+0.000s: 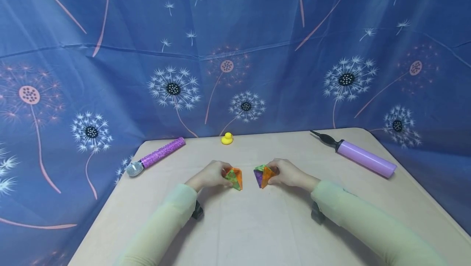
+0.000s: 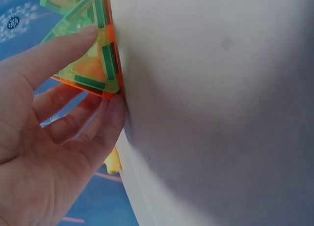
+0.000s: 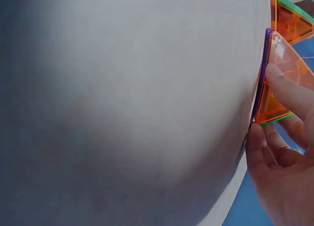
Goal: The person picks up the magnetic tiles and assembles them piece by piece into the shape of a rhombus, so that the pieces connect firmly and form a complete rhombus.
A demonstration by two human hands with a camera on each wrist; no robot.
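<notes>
Near the middle of the table, my left hand (image 1: 213,174) holds a small pyramid of translucent magnetic tiles (image 1: 234,178), green and orange. In the left wrist view its thumb lies on the green triangle (image 2: 83,64) while the other fingers curl behind and below. A second pyramid of magnetic tiles (image 1: 263,176), in orange, purple and green, is pinched by my right hand (image 1: 288,172). The right wrist view shows that thumb on the orange triangle (image 3: 282,96), with the purple tile (image 3: 261,78) against the tabletop. A short gap separates the two pyramids.
A purple glitter microphone (image 1: 158,155) lies at the table's left edge. At the back edge sits a yellow rubber duck (image 1: 227,138). To the right lies a lilac hand pump (image 1: 364,157) with a black nozzle. Blue dandelion-print cloth (image 1: 279,73) hangs behind the table.
</notes>
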